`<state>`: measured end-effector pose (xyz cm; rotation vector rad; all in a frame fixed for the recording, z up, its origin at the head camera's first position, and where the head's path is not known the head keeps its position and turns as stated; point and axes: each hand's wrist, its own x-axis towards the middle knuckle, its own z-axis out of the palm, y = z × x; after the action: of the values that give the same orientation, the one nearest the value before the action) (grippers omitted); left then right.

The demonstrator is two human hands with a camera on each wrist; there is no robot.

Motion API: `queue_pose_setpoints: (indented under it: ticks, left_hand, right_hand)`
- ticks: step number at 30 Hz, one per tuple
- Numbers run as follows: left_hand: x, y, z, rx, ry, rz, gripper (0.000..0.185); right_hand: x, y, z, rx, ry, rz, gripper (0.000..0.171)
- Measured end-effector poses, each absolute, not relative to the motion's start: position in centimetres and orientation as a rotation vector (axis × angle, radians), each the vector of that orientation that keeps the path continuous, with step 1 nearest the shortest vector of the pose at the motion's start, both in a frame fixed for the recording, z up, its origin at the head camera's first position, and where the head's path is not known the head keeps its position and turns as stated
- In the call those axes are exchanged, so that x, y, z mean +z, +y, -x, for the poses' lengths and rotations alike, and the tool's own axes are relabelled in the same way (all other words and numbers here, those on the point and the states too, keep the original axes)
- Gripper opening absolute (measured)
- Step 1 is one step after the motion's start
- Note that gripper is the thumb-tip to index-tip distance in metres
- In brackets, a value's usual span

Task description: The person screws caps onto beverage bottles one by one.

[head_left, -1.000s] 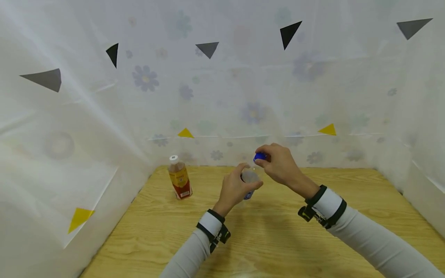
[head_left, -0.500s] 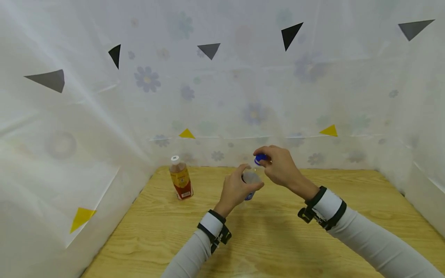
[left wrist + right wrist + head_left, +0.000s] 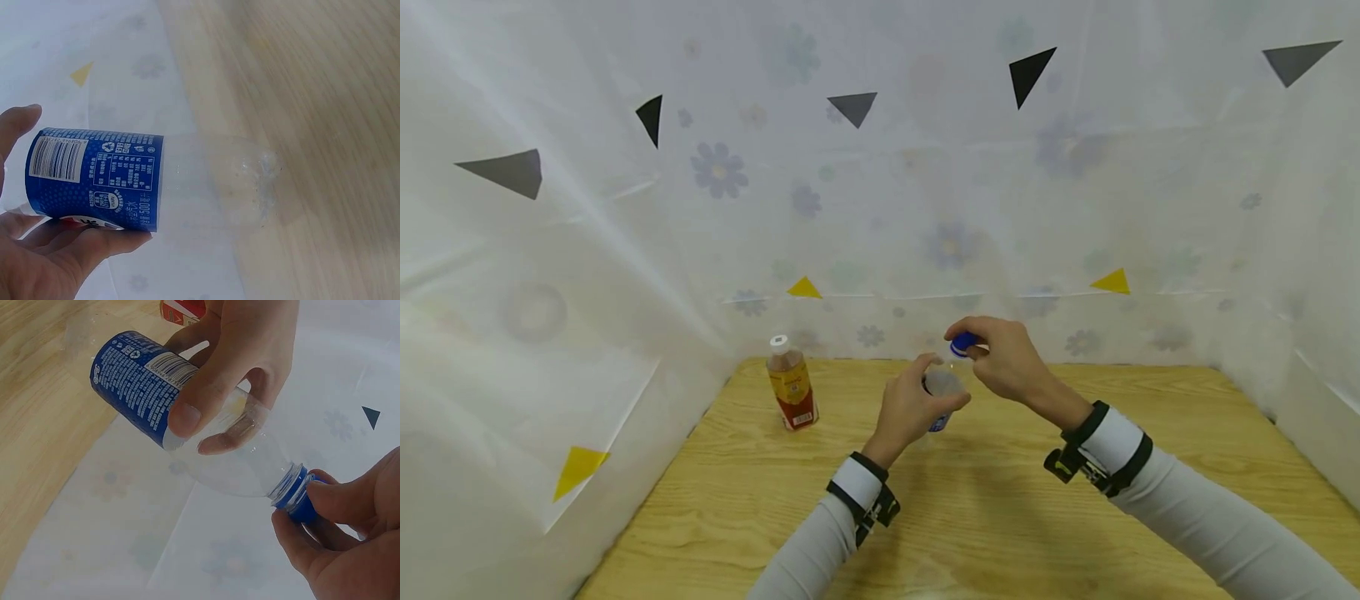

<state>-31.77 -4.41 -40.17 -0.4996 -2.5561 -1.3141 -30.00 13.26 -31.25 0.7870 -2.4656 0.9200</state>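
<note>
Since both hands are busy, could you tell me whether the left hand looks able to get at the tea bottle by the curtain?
Probably not yet: the left hand grips the water bottle. The tea bottle stands unobstructed to its left.

Both forearms reach forward, hands close together at centre. Left hand [image 3: 908, 406] fingers curled, thumb up. Right hand [image 3: 1009, 358] pinching with thumb and forefinger, apparently; fingertips partly hidden.

A pale wooden table [image 3: 1000, 533] stands inside white flowered sheeting [image 3: 880, 208] (dotted with grey, black and yellow triangles).
</note>
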Motion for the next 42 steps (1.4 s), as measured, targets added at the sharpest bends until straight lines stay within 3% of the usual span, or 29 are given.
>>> queue_pose_setpoints:
  ticks: [17,42]
  left_hand:
    - [-40.15,-4.29,31.75,-1.311,-2.568,0.495,0.067]
    - [-40.49,-4.37,31.80,-1.290,-2.550,0.509,0.068]
  right_hand:
    - [-31.30,13.43,30.56,0.837,-2.451,-0.708,0.022]
    - [-32.04,13.38,30.99,0.899,-2.532,-0.616,0.032]
